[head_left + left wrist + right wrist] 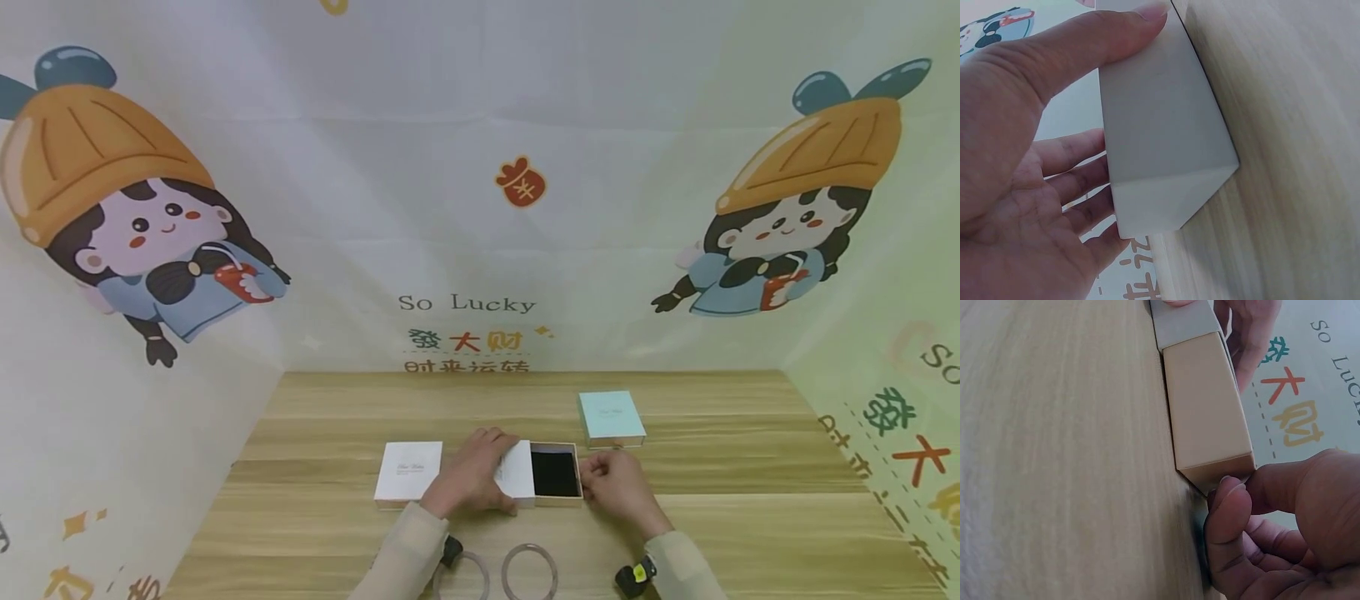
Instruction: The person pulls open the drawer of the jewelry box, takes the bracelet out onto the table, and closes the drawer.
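Note:
A white drawer-style gift box stands part-way open in the middle of the table. My left hand (468, 477) grips its white sleeve (1154, 125), thumb on the near side and fingers along the far side. Out of the sleeve's right end sticks the tan drawer (1207, 403), with a black pad (556, 473) inside. At the drawer's outer end, my right hand (618, 490) pinches with thumb and forefinger; the exact spot held is partly hidden by the fingertips. Two pale bangles lie nearer to me, a right one (529, 547) and a left one (486, 575) partly cut off by the frame.
Left of the gripped box lies another white box (408, 471), closed. A mint-green box (611, 417) sits farther back on the right. Printed cloth (480, 208) walls the wooden table (750, 467) at the back and sides.

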A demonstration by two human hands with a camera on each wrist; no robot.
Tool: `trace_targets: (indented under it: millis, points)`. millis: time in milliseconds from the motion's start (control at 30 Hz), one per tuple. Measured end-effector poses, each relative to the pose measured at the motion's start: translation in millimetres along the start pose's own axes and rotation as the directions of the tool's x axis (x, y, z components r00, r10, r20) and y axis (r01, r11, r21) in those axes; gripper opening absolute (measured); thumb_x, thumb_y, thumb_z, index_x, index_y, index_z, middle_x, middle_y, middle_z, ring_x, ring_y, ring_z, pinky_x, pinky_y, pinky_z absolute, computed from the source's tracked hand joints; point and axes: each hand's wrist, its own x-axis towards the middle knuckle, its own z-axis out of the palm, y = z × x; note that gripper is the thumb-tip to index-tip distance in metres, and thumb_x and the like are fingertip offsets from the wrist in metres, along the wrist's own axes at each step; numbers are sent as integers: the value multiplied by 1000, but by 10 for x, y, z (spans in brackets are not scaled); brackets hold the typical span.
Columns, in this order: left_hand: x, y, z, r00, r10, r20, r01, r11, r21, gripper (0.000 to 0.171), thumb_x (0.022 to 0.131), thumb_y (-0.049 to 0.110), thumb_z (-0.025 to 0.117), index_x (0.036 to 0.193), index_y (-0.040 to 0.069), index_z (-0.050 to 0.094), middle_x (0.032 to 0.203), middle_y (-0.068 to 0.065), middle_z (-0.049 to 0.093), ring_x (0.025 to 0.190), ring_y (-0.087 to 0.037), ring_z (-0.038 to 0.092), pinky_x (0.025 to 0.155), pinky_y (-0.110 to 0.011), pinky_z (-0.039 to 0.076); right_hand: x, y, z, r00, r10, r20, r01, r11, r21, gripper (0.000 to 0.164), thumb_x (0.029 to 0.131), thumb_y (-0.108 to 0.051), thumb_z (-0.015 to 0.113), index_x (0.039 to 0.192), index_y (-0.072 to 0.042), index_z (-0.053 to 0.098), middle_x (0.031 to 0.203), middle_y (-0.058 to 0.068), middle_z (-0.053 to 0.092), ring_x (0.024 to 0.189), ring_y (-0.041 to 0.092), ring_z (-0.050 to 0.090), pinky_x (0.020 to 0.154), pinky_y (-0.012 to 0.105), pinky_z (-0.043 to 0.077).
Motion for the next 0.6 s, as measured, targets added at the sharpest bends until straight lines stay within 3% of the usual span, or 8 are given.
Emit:
trace_targets:
  millis: [600]
  points:
    - [27, -18, 33, 1000, 6, -3, -6, 1000, -10, 97, 61, 33, 99, 145, 10, 55, 136, -5, 60, 123, -23, 52, 106, -40, 49, 13, 15, 34, 998, -53, -18, 53, 999, -13, 11, 88, 2, 63, 79, -2, 70, 63, 0, 64, 56, 9, 59, 52, 21, 49]
